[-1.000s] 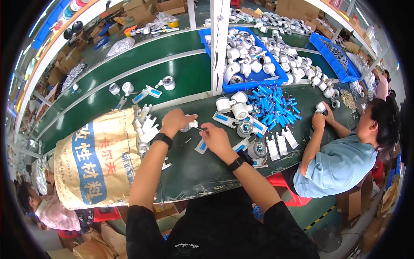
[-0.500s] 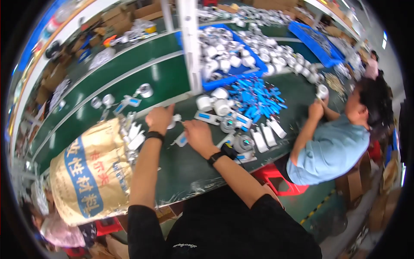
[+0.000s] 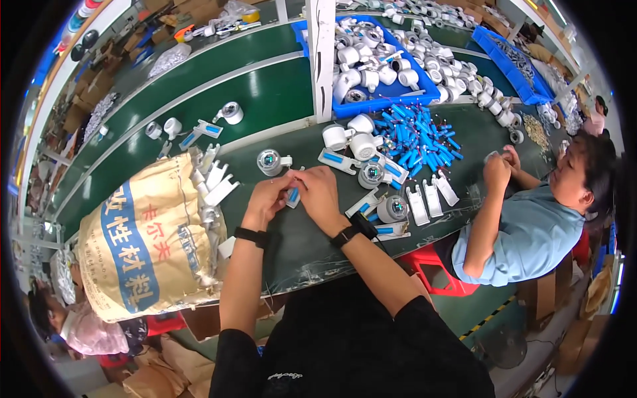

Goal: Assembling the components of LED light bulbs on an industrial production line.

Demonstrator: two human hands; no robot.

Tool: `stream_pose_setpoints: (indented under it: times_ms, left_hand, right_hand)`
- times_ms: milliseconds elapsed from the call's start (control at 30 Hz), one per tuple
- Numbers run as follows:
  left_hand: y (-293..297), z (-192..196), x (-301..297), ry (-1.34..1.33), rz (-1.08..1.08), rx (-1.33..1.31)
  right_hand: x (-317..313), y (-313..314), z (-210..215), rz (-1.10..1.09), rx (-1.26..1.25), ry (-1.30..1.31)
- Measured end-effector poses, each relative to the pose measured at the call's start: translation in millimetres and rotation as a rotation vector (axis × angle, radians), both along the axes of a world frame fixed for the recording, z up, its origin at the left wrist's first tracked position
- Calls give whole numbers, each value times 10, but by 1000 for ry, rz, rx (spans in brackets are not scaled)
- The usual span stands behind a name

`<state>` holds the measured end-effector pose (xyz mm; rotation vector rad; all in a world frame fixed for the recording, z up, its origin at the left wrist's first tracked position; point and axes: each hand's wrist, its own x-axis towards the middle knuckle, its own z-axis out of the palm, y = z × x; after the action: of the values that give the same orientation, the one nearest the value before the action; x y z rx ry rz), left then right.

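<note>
My left hand (image 3: 267,199) and my right hand (image 3: 319,196) meet over the green work surface, fingers closed around a white plastic handle shell (image 3: 292,197) with a blue battery cell in it. Fingers cover its upper end. Just behind my hands, a round white fan-like head (image 3: 270,162) rests on the surface, its short stub pointing right. Right of my right hand lie another handle shell with a blue cell (image 3: 337,160) and a round head (image 3: 371,175). Several white empty handle shells (image 3: 418,205) lie in a row farther right.
A heap of blue battery cells (image 3: 415,138) sits beyond the heads. Behind it stands a blue tray (image 3: 391,101) full of white parts, beside a white post (image 3: 323,60). A large paper sack (image 3: 149,232) is at left. A co-worker (image 3: 531,212) sits at right.
My left hand has moved from near the round head toward my right hand, and both now close on the handle shell. The round head stands free behind them. The view has shifted.
</note>
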<state>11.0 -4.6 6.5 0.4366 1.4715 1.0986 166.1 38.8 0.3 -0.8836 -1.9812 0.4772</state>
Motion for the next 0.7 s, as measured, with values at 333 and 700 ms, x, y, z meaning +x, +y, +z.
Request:
stream_pose_setpoints:
  times_ms: [333,700]
  left_hand:
    - [10,-152,-219,-410,26,40]
    - [35,-161,-195,-366,47,23]
  right_hand:
    - [494,-330,854,167,-123,-122]
    - [847,261,901,1,-327,-278]
